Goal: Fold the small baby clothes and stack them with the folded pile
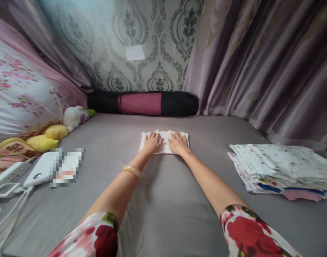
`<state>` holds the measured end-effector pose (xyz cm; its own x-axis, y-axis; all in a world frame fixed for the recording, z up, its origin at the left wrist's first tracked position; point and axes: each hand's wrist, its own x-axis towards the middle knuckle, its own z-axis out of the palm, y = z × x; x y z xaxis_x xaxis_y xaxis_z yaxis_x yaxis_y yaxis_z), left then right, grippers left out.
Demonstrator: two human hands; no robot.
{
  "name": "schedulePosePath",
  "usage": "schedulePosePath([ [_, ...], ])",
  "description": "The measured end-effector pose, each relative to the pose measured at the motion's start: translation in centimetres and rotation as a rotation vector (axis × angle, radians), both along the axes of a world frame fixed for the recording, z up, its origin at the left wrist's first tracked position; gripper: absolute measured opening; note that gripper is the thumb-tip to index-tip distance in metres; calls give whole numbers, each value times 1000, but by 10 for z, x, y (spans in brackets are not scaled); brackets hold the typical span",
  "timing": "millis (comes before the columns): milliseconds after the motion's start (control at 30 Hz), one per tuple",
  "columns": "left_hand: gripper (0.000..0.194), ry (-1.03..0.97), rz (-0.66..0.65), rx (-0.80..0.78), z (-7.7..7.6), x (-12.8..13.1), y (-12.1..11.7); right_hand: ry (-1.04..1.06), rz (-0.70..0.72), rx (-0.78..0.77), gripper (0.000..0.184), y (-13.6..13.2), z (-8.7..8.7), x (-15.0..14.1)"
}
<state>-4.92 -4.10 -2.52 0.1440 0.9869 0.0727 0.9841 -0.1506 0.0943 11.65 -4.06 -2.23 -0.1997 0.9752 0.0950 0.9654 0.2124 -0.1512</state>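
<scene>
A folded white cloth point(165, 137), perhaps a small garment, lies flat on the grey bed sheet point(168, 200) in the middle of the head view. On its left part rests my left hand point(153, 142), palm down with the fingers stretched out; a pale bangle circles that wrist. My right hand point(178, 143) presses flat on the cloth's right part, fingers likewise extended. Between the two hands a strip of the cloth shows. What lies under the palms is hidden.
A stack of folded clothes point(283, 171) sits at the right. Along the wall lies a black and dark red bolster-shaped bag point(139, 103). To the left are a floral pillow point(21, 89), plush toys point(75, 117), a white power bank point(42, 167) and a power strip point(12, 175) with cables.
</scene>
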Motion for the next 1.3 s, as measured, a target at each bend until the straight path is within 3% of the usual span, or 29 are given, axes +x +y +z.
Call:
schedulePosePath([
  [167, 56, -19, 8, 42, -15, 7, -6, 18, -31, 70, 53, -3, -13, -4],
  [367, 57, -6, -6, 77, -19, 4, -4, 13, -29, 66, 53, -1, -15, -3],
  [467, 57, -4, -3, 56, -16, 4, -3, 4, -22, 35, 54, 0, -12, -3],
  [600, 53, -12, -12, -48, -2, 5, 0, -3, -16, -57, 54, 2, 1, -6],
  [700, 48, -31, -13, -72, 6, 9, 3, 9, -8, -27, 49, 2, 7, -12],
  [833, 49, -69, -15, 25, -3, 19, 1, 60, 33, 44, 49, 2, -4, -19],
  [1033, 56, -70, -20, 15, -16, 23, -1, 72, 31, 75, 52, 4, -20, -20],
  [1300, 51, -85, -41, -23, -9, 18, 3, 49, 29, 8, 53, 3, -9, -21],
])
